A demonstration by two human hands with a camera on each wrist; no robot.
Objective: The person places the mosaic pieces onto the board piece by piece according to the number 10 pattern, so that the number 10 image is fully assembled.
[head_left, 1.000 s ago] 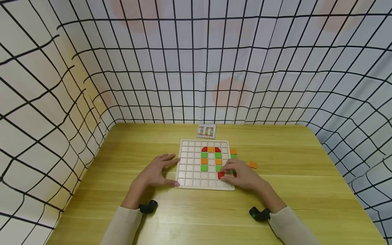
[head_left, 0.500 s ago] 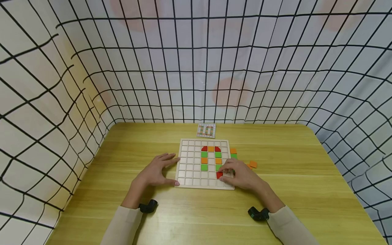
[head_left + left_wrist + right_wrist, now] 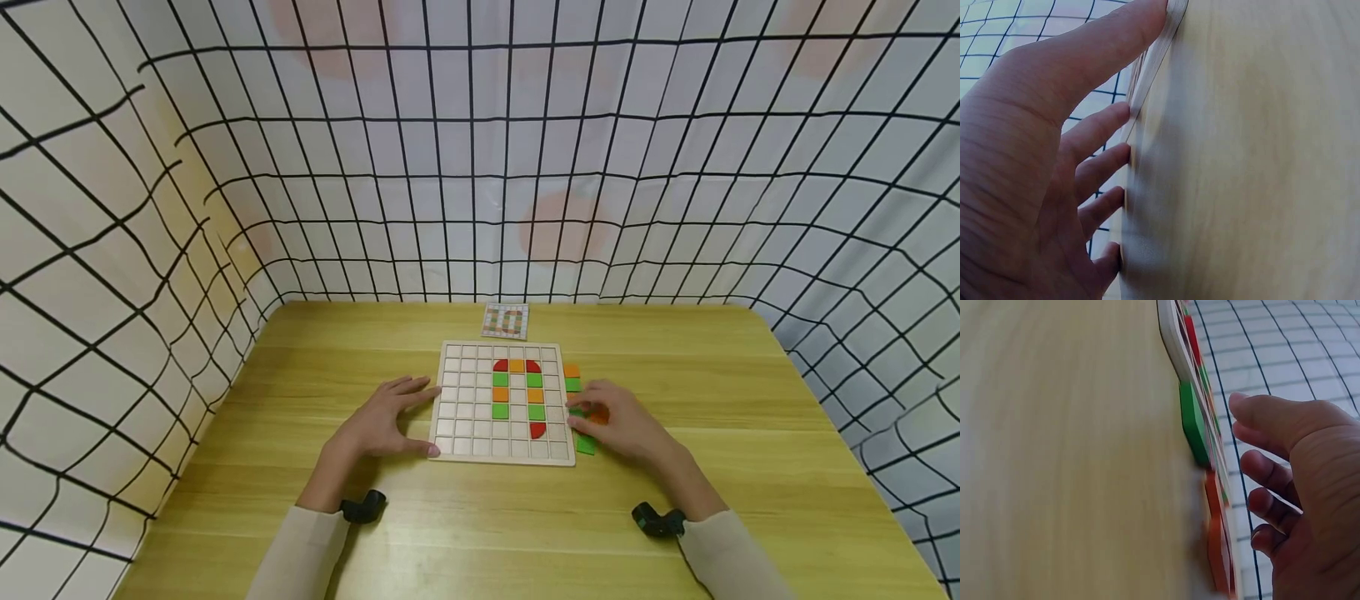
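Note:
The pale gridded board (image 3: 465,425) holds red, orange and green pieces in an arch, with a rounded red piece (image 3: 537,430) lowest on its right leg. My left hand (image 3: 386,421) touches the board's left edge with thumb and fingers spread. Over the loose pieces beside the right edge hovers my right hand (image 3: 618,421), fingers loosely bent and apart. In the right wrist view that hand (image 3: 1310,469) holds nothing, with a green piece (image 3: 1192,422) and an orange piece (image 3: 1217,550) nearby. The left wrist view shows the thumb and a fingertip of the left hand (image 3: 1041,150) at the board edge.
A small printed pattern card (image 3: 505,321) lies behind the board. Loose orange (image 3: 572,371) and green (image 3: 586,445) pieces line the board's right side, some partly hidden under the right hand. Black netting over white cloth surrounds the wooden table (image 3: 487,525) at the back and sides.
My right hand has let go of the red piece, which lies in a cell below the green one, and has moved right off the board. The left hand has stayed put.

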